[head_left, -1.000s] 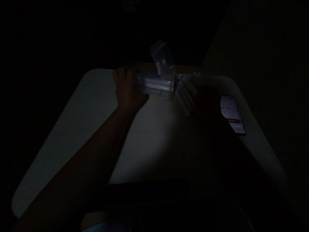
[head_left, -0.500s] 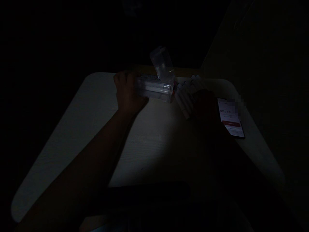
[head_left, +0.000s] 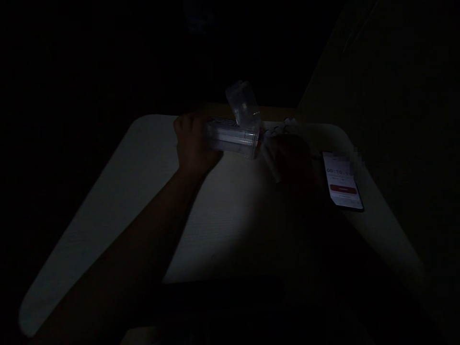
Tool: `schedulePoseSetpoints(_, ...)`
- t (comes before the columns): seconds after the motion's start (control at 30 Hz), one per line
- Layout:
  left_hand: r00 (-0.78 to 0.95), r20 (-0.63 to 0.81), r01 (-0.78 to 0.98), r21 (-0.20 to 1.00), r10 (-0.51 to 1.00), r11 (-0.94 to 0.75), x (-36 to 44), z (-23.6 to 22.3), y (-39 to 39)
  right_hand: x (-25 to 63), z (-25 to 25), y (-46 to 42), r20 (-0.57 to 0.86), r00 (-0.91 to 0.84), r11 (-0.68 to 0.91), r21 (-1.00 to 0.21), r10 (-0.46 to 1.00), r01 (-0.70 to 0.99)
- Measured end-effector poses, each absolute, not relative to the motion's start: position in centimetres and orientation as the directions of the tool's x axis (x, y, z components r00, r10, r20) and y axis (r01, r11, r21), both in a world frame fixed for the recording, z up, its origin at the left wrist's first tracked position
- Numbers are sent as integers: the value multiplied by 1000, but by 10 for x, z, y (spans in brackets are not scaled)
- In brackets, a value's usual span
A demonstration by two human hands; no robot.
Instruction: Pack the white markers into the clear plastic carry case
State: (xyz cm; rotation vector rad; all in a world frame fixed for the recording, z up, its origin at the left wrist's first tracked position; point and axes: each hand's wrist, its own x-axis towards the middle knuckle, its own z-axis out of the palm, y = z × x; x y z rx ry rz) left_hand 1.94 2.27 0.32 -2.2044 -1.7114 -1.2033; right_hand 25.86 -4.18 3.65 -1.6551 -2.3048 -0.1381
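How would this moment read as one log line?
left hand: gripping clear case; lid: open; right hand: at white markers, grip unclear; phone: screen lit

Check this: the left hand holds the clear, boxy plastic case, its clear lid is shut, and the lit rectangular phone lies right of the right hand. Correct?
No: in the head view the lid stands open. The left hand does hold the case, and the phone lies right of the right hand.

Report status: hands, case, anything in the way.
Left hand gripping case, lid open. Right hand at pens, grip unclear. Phone lies right, apart from case.
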Motion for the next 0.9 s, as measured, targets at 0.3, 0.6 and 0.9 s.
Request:
schedulePoseSetpoints(0.3, 36, 660, 858, 364, 750, -361, 21, 1, 22, 242, 19, -36, 238, -522, 557, -113, 819, 823)
schedulePoseSetpoints(0.6, 61, 693, 884, 296, 719, -361, 19, -1, 25, 243, 25, -38, 321, -384, 446, -148, 866, 883)
schedulePoseSetpoints(0.9, 67, 693, 860, 325, 718, -393, 19, -2, 27, 241, 13, -31, 363, -388, 402, 38, 847, 915)
